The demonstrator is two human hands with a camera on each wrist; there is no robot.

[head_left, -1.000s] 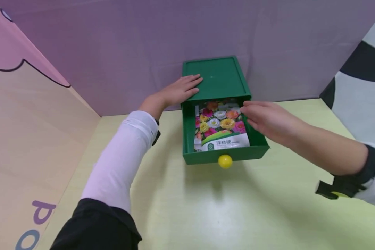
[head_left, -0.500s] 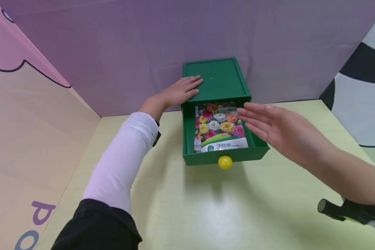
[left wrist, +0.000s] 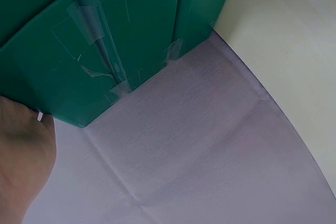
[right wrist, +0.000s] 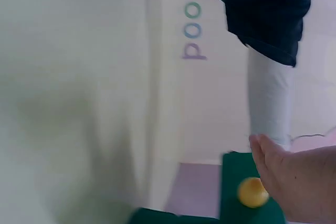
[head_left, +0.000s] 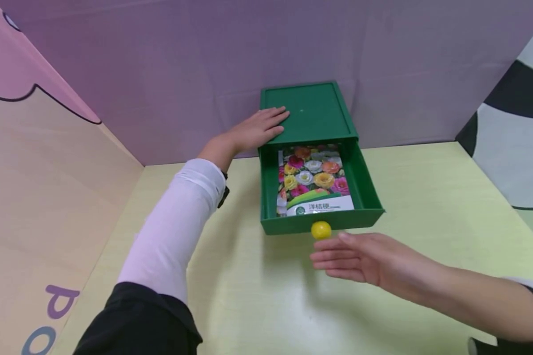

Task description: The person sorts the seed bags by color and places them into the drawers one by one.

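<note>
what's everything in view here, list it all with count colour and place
drawer box: 1, green, at the back of the table against the purple wall
drawer: 1, green, pulled out toward the person
knob: 1, yellow, on the drawer front
seed packet: 1, flower print with a white and green label, lying flat in the drawer
table: 1, pale yellow-green, under everything
backdrop: 1, purple cloth, behind the box
side panel: 1, peach and pink with letters, on the left
left hand: 1, flat on the box top, white sleeve
right hand: 1, fingers straight, just in front of the knob, holding nothing
</note>
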